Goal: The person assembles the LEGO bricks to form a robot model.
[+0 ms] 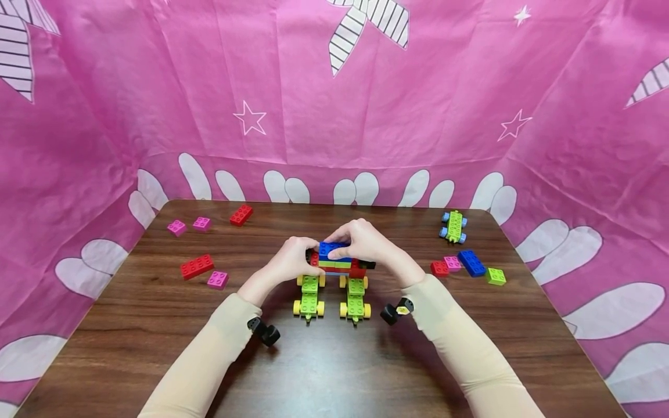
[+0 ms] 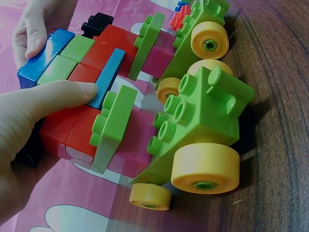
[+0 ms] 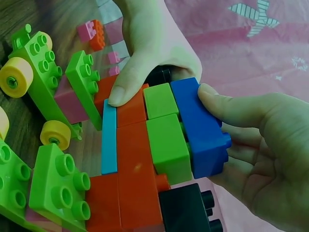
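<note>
A toy brick build stands in front of me, with two green wheeled bases [image 1: 309, 299] with yellow wheels beneath it. Its middle has red bricks [image 3: 137, 169], a light blue plate [image 3: 109, 140], green bricks [image 3: 168, 145] and a blue brick [image 3: 200, 128] on top. My left hand [image 1: 297, 257] grips the build's left side, thumb against the red brick and light blue plate. With my right hand [image 1: 363, 241] I pinch the blue brick between thumb and fingers. Along part of its seam with the green bricks, a narrow gap shows. A black brick [image 3: 186, 208] sticks out at the right side.
Loose red bricks [image 1: 197, 266] and pink bricks [image 1: 218, 280] lie on the table to the left. At the right are a blue brick [image 1: 472, 263], a green brick [image 1: 495, 276] and a red brick [image 1: 439, 268]. Farther back stands a green base with blue wheels [image 1: 453, 227].
</note>
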{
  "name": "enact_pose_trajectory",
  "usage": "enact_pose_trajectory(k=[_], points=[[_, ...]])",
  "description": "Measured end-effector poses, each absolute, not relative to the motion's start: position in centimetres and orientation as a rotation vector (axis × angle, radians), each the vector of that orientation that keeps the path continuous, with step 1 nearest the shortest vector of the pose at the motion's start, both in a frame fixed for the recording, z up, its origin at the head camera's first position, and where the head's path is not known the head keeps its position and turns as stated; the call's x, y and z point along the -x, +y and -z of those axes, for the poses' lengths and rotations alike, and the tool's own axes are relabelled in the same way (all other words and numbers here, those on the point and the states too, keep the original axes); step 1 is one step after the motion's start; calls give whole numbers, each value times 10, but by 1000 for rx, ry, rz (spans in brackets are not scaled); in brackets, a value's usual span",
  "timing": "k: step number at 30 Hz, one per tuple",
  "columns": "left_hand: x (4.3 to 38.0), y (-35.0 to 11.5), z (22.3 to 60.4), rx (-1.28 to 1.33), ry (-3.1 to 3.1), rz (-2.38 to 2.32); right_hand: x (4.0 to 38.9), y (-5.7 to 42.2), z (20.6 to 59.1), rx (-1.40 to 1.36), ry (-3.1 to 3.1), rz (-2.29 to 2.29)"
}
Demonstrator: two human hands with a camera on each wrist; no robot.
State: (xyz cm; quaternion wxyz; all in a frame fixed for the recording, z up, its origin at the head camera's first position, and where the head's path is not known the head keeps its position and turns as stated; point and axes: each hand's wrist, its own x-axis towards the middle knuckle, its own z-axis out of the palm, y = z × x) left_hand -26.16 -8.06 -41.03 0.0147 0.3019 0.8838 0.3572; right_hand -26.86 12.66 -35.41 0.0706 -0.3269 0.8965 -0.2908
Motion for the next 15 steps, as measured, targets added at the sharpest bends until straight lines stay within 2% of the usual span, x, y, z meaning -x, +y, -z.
enact_pose_trajectory(k=[15], points=[[262,-81,409,-939,2757,-1092,264,126,356,1004,2734,881]])
